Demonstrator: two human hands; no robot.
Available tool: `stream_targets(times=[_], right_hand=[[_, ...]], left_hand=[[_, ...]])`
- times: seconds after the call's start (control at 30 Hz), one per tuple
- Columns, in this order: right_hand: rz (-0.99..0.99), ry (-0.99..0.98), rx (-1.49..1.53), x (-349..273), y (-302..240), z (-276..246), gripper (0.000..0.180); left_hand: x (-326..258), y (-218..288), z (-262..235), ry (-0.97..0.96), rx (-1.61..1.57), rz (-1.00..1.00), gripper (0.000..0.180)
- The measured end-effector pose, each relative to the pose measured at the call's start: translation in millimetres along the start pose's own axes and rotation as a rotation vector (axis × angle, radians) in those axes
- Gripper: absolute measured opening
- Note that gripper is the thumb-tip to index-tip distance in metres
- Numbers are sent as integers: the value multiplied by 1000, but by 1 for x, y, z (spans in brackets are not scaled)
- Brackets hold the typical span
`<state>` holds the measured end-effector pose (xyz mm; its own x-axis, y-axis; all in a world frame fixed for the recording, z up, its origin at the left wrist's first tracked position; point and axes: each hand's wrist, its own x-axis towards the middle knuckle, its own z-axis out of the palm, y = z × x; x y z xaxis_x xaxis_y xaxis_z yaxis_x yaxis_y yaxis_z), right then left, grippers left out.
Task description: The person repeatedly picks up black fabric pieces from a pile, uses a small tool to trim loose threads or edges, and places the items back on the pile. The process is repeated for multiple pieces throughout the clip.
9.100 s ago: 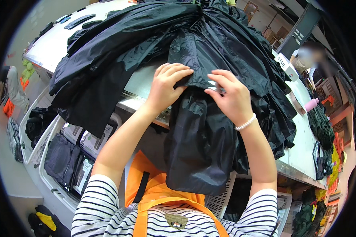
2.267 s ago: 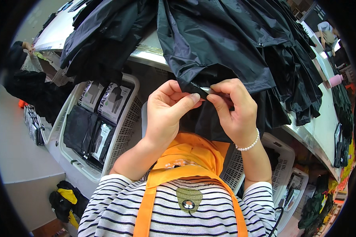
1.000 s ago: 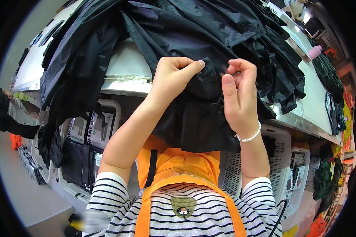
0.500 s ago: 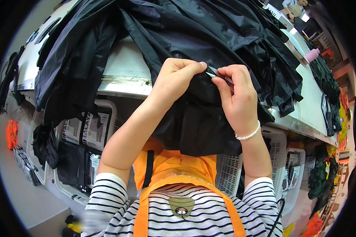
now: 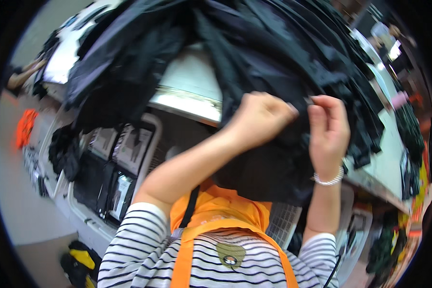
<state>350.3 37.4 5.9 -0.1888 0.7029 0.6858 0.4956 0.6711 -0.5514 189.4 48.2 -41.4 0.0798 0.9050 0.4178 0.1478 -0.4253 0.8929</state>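
Black garment (image 5: 269, 62), spread in folds across the worktop (image 5: 192, 72), with its near part hanging over the front edge before the wearer's orange apron (image 5: 225, 204). The left hand (image 5: 266, 113) is bent into a loose fist, thumb and fingers together on a pinch of the black cloth; motion blur hides the exact grip. The right hand (image 5: 330, 127), just beside it, has thumb and forefinger closed on a small tool (image 5: 309, 100), of which only a blurred, pale tip shows. A white bracelet (image 5: 330, 177) circles the right wrist. Striped sleeves (image 5: 134, 230) cover both upper arms. Below the worktop, at left, a white crate (image 5: 155, 134) contains black packs (image 5: 93, 180) and others with pale printed fronts. Farther left lies an orange bundle (image 5: 26, 127); above it, a co-worker's hand (image 5: 33, 66) is near the worktop's far left end. At lower left is a black and yellow heap (image 5: 81, 259). A pink cylinder (image 5: 399, 99) stands at the right, beyond the garment.
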Motion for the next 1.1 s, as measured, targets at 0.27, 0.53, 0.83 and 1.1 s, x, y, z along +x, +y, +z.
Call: stream_targets(times=[0.27, 0.53, 0.83, 1.1], right_hand=[[-217, -641, -257, 87, -4, 115, 26], [-290, -602, -413, 64, 48, 122, 26], [-285, -589, -300, 64, 44, 131, 27], [96, 83, 786, 79, 37, 83, 27]], left_hand=[[-25, 3, 105, -181, -2, 588, 18], [-35, 11, -144, 487, 1139, 458, 48], [-33, 49, -278, 842, 1180, 162, 22], [-20, 38, -73, 320, 1412, 631, 8]])
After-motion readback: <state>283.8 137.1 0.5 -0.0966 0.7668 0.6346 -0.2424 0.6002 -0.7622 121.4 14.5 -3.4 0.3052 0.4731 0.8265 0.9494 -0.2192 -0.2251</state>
